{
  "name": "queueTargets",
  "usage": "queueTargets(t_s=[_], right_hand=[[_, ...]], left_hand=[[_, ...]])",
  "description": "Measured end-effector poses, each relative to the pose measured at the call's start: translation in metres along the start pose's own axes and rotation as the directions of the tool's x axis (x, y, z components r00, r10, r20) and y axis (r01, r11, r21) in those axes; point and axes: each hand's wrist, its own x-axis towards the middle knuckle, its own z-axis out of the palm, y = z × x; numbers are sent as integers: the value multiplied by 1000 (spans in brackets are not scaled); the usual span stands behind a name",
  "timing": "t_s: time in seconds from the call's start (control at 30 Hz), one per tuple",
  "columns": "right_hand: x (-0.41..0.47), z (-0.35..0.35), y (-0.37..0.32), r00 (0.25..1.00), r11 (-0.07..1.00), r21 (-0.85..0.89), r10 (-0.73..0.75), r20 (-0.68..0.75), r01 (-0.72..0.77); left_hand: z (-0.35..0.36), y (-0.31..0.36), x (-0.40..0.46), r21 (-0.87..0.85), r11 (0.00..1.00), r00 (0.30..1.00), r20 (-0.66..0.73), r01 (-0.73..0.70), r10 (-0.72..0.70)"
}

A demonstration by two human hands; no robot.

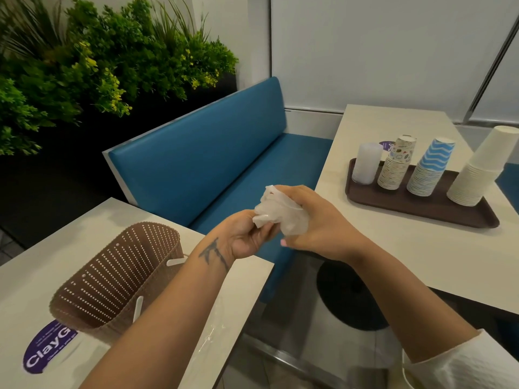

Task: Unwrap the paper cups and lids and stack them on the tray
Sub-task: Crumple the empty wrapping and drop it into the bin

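Crumpling clear plastic wrap (280,213), you held it between both hands over gap between tables: right hand (314,220) curled round wad, left hand (244,237) pinching its lower edge. Best move, by my judgement: ball it tight, drop it in brown basket (118,276) at your left. Tray (421,203) sat well apart, far right, bearing four cup stacks (429,169).

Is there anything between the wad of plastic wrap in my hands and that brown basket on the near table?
Nothing visible blocks it. Both hands, left hand and right hand, hold the crumpled wrap above the gap beside the near table. The brown basket stands below and left, its opening uncovered; only your own left forearm crosses beside it.
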Motion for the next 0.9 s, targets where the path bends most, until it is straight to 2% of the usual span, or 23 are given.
queueTargets(t_s=[0.1,0.13,0.2,0.27,0.37,0.47,0.57,0.63,0.7,0.8,0.9], right_hand=[[-4,1,-1,994,999,-47,17,105,-12],[-4,3,-1,996,996,-91,15,86,-7],[-1,8,0,998,994,-103,14,-58,-20],[3,6,4,975,995,27,101,-199,-98],[4,-2,14,941,952,223,260,-216,-212],[2,-8,21,898,879,380,384,-212,-286],[-1,-9,25,879,845,412,442,-179,-341],[-4,-10,24,882,819,453,452,-132,-352],[-8,-12,27,887,780,521,454,-89,-347],[-11,-14,32,884,705,621,466,-42,-343],[-7,-6,35,821,682,624,560,-110,-382]], left_hand=[[2,1,0,-26,1000,1000,2,7,-7],[3,0,1,-29,1000,1000,4,10,-10],[4,0,0,-17,1000,1000,16,15,-15],[3,1,0,43,998,997,59,37,-39],[-1,7,-2,289,957,993,98,34,-64],[2,5,-1,502,854,983,178,-136,52],[14,-5,3,623,711,945,225,-327,237],[21,-9,8,619,684,919,194,-386,344],[25,-12,11,534,743,911,161,-404,379],[29,-16,13,300,894,940,182,-332,288],[35,-26,16,206,943,958,172,-262,228]])
